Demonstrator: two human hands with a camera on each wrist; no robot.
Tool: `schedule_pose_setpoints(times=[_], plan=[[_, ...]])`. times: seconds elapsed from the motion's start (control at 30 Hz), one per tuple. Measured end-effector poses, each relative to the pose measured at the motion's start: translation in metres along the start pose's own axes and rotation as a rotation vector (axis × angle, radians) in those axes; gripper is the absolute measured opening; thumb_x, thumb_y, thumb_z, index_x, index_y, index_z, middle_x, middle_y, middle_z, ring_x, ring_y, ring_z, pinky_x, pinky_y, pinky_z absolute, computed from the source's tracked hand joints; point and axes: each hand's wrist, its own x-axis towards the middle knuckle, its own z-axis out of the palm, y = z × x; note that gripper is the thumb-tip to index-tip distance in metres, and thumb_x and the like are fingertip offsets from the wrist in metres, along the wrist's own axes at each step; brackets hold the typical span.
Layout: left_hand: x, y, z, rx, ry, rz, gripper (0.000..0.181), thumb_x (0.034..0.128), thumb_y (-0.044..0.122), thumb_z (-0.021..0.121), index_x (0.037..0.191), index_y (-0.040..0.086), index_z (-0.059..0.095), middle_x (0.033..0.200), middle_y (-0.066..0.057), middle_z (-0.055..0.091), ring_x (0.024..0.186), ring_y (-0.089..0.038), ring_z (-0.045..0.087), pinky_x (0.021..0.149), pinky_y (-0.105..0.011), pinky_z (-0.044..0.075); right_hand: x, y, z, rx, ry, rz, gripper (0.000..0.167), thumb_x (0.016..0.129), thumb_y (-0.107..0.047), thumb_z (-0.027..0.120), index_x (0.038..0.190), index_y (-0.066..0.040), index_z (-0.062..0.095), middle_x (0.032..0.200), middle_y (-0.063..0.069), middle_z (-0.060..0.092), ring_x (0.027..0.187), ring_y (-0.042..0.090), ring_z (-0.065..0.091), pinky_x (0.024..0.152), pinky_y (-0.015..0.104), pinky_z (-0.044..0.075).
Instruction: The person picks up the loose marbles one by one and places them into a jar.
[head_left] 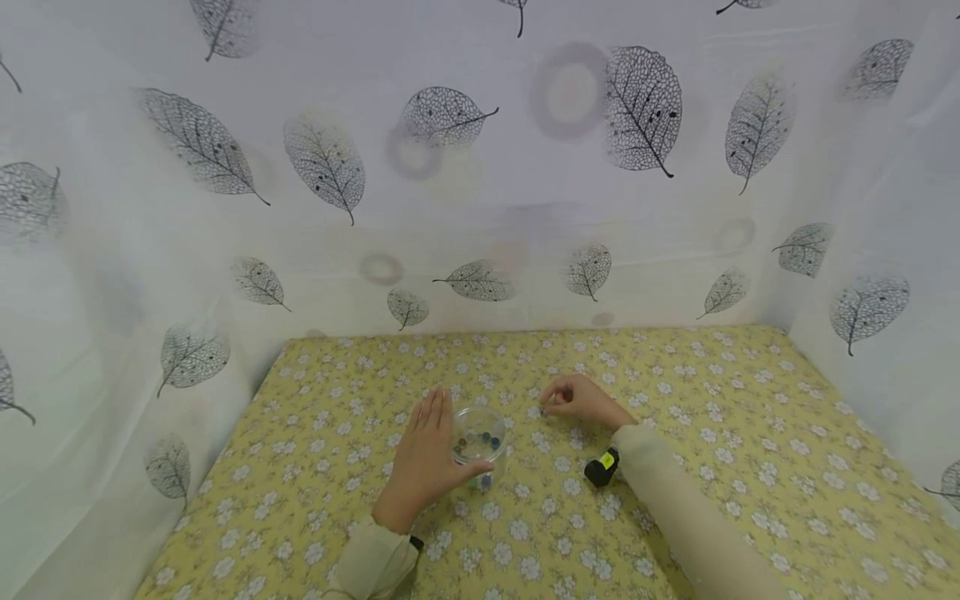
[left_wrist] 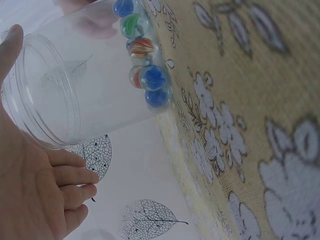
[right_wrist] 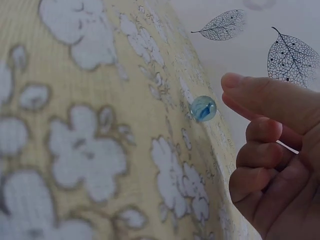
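Observation:
A clear round jar (head_left: 474, 410) stands upright on the cloth. Several glass marbles (left_wrist: 141, 47), blue, green and orange-streaked, lie at its bottom. My left hand (head_left: 426, 454) is at the jar's left side near the rim, its fingers straight and its thumb reaching across the near side. To the right, a clear marble (right_wrist: 203, 108) with a blue swirl sits on the cloth. The right hand (head_left: 585, 402) is just beside this marble, thumb and forefinger close together and the other fingers bent inward. In the right wrist view a small gap separates the thumb tip from the marble.
A yellow floral cloth (head_left: 337, 450) covers the table. White sheeting (head_left: 495, 208) with leaf prints hangs behind and on both sides. A black device (head_left: 602, 468) with a yellow patch is at the right wrist.

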Motion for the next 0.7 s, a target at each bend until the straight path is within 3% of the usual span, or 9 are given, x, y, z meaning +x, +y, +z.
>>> schedule_pose_setpoints(times=[0.3, 0.7], plan=[[-0.0009, -0.0004, 0.0006, 0.000, -0.001, 0.004, 0.117, 0.0728, 0.073, 0.059, 0.148, -0.006, 0.016, 0.156, -0.022, 0.014, 0.145, -0.034, 0.016, 0.119, -0.048, 0.019, -0.0004, 0.0022, 0.0029, 0.020, -0.046, 0.053, 0.013, 0.085, -0.014, 0.069, 0.096, -0.008, 0.072, 0.059, -0.004, 0.049, 0.050, 0.004, 0.037, 0.052, 0.020, 0.040], [-0.0008, -0.0004, 0.0000, -0.011, -0.010, -0.006, 0.118, 0.0729, 0.073, 0.059, 0.149, -0.005, 0.014, 0.156, -0.022, 0.013, 0.145, -0.034, 0.017, 0.119, -0.048, 0.018, 0.0023, 0.0007, 0.0047, -0.025, -0.051, 0.073, 0.012, 0.084, -0.013, 0.071, 0.094, -0.009, 0.072, 0.060, -0.005, 0.050, 0.052, 0.005, 0.039, 0.052, 0.019, 0.039]])
